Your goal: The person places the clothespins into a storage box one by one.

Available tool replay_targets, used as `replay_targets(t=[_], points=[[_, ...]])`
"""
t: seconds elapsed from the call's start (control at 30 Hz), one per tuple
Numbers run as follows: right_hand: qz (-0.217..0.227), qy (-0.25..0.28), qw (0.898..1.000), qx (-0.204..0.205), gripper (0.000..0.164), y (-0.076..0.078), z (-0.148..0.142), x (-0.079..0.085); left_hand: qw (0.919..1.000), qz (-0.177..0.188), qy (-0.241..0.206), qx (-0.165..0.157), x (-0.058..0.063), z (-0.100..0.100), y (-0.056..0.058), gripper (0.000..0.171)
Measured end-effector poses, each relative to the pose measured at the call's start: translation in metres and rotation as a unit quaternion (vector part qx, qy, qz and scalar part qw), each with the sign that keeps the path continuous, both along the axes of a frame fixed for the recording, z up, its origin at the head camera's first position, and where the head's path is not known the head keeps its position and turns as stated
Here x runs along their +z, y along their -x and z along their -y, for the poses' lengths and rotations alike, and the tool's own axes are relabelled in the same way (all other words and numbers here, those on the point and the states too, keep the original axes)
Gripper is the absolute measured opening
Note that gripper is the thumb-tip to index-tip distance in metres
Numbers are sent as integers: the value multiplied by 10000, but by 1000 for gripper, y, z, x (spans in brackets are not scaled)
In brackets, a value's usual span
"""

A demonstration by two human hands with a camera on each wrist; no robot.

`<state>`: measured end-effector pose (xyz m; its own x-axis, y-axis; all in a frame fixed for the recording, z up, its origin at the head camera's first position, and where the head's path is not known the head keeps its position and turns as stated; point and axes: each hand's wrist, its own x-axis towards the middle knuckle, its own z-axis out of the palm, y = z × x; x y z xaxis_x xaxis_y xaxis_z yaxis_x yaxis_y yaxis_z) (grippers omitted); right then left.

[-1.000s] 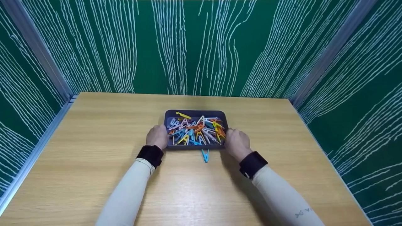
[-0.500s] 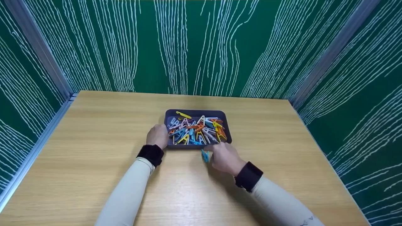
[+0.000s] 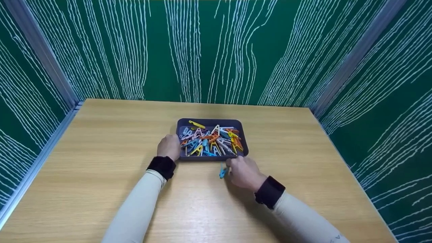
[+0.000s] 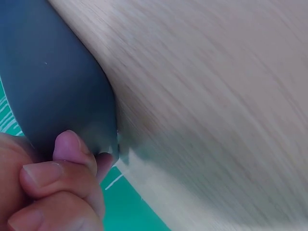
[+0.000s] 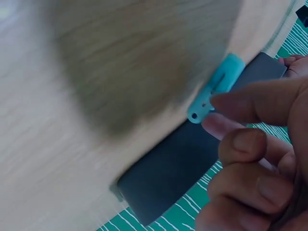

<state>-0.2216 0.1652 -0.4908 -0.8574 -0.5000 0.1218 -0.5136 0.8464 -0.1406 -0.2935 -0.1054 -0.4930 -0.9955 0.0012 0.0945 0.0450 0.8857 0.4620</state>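
Observation:
A dark grey tray (image 3: 212, 158) full of clothespins in many colours (image 3: 212, 138) lies on the table. My left hand (image 3: 169, 146) grips the tray's left side; in the left wrist view its curled fingers (image 4: 62, 180) sit at the tray's corner. Just in front of the tray, my right hand (image 3: 245, 172) pinches a light blue clothespin (image 3: 222, 172) by one end between thumb and forefinger. The right wrist view shows that clothespin (image 5: 224, 79) turned side-on, with the tray's front wall (image 5: 178, 161) behind it and the other fingers curled.
The wooden table (image 3: 118, 135) reaches back to green walls with white wavy lines (image 3: 216, 50). Metal posts (image 3: 357, 55) stand at the back corners. A yellow clothespin (image 3: 196, 124) lies at the tray's far edge, apart from most of the heap.
The right hand has left the tray's right side, moved to the blue clothespin in front and taken hold of it. The clothespin has shifted slightly right and tilted. The left hand stays put.

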Motion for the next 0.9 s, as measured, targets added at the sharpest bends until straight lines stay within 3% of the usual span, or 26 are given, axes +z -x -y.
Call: replay_targets(t=[0.27,0.47,0.77,0.9], points=[[492,4,9987,141,51,1,0,-3,9999,135,-41,36,-3,-1,0,15],[189,-41,9993,316,34,3,-6,-8,9999,-122,78,-60,-4,0,-1,14],[288,-273,9992,19,6,-3,-11,-4,9994,-288,134,-106,-3,0,-1,16],[417,-260,9987,-121,14,-7,-10,2,9997,-220,128,-57,-3,0,0,16]])
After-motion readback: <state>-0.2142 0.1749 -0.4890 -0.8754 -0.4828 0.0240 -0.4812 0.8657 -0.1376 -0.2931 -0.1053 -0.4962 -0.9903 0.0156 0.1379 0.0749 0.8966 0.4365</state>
